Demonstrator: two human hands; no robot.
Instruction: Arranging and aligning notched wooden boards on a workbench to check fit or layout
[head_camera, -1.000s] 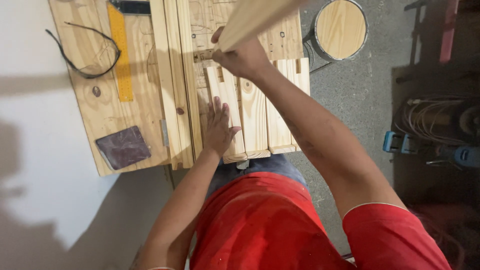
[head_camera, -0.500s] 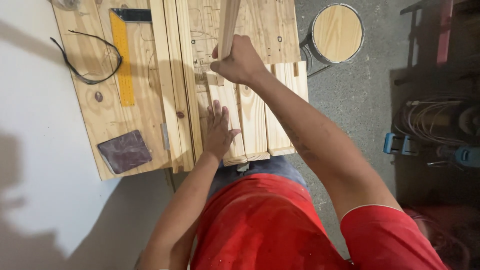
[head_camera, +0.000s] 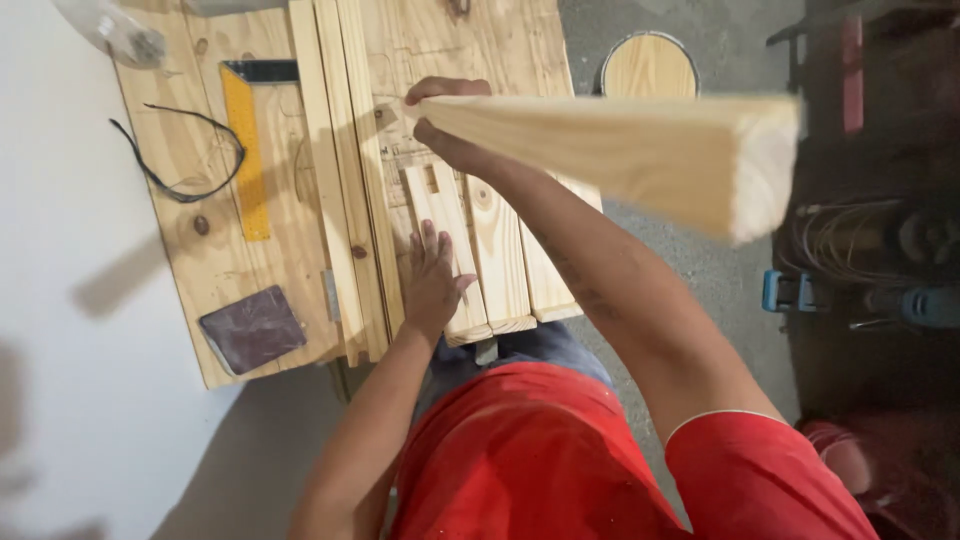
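My right hand (head_camera: 447, 120) grips one end of a long pale wooden plank (head_camera: 640, 155), which is lifted off the bench and points to the right, its far end blurred near the camera. My left hand (head_camera: 433, 278) lies flat, fingers spread, on short wooden slats (head_camera: 500, 255) that sit side by side at the near edge of the wooden workbench (head_camera: 180, 180). Long narrow wooden strips (head_camera: 335, 180) run along the bench just left of that hand.
On the bench's left part lie a yellow try square (head_camera: 245, 150), a black cord loop (head_camera: 180, 165) and a dark sanding block (head_camera: 252, 328). A round wooden stool top (head_camera: 648, 68) stands on the grey floor at the right, with tools and cables (head_camera: 860, 270) further right.
The plank in my right hand has swung from pointing up and away to pointing right, toward the camera. My left hand has stayed flat on the slats.
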